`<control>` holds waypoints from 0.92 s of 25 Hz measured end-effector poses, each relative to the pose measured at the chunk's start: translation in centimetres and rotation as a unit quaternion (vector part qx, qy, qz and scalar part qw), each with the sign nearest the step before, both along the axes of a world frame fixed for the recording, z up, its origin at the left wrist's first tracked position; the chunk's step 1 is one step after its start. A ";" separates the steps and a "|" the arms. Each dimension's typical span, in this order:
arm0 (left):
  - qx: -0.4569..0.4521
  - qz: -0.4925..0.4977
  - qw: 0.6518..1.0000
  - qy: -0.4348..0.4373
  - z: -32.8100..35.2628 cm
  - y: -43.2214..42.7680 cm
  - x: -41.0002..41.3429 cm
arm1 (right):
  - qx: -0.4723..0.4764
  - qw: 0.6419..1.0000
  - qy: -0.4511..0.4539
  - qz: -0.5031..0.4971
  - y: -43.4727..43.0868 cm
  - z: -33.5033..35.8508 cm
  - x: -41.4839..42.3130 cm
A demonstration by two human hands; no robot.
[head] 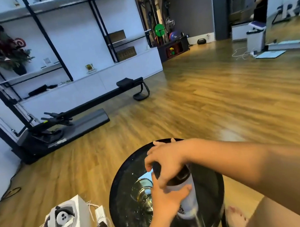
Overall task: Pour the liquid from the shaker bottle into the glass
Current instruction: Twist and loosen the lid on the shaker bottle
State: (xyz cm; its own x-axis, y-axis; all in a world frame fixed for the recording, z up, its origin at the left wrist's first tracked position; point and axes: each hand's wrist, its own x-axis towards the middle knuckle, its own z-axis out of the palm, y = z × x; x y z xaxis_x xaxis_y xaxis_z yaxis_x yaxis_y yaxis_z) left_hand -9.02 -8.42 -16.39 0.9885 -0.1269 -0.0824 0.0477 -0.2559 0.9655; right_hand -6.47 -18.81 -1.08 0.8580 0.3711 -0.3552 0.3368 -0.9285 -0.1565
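Pouring looks not yet begun: the left hand (166, 199) has its grip curled round the shaker bottle (189, 200) over the black desk (117, 200), the right hand (164, 162) clasps its lid (182, 173), and the glass (142, 191) just beside seems nearly empty.

Glass (142, 193) on table (209, 181), left of shaker bottle (188, 202).

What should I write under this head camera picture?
Left hand holds the shaker bottle, right hand grips its lid, glass beside it on the black table.
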 end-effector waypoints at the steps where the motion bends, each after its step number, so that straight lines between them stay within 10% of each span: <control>1: 0.015 -0.005 1.000 -0.003 -0.4 0.1 0.4 | 0.005 0.999 -0.026 -0.024 -0.1 0.0 0.0; 4: 0.030 -0.006 0.999 -0.013 -0.8 -0.1 1.3 | -0.107 0.985 -0.121 -0.065 0.5 -0.4 0.0; 8: 0.045 -0.015 0.998 -0.049 -1.2 0.3 1.2 | 0.015 1.000 0.020 -0.008 -0.3 0.3 0.3; 23: 0.074 0.003 0.996 -0.048 -1.9 0.5 1.2 | 0.010 0.998 -0.054 -0.035 -1.3 -1.7 0.2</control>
State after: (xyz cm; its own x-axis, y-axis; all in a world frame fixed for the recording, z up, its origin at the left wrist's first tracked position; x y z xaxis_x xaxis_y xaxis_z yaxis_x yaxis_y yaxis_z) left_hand -7.84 -7.93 -18.31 0.9934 -0.1144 -0.0045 -0.0415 -0.3967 0.9170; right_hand -6.27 -20.12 -2.73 0.9150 0.3140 -0.2532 0.2863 -0.9477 -0.1409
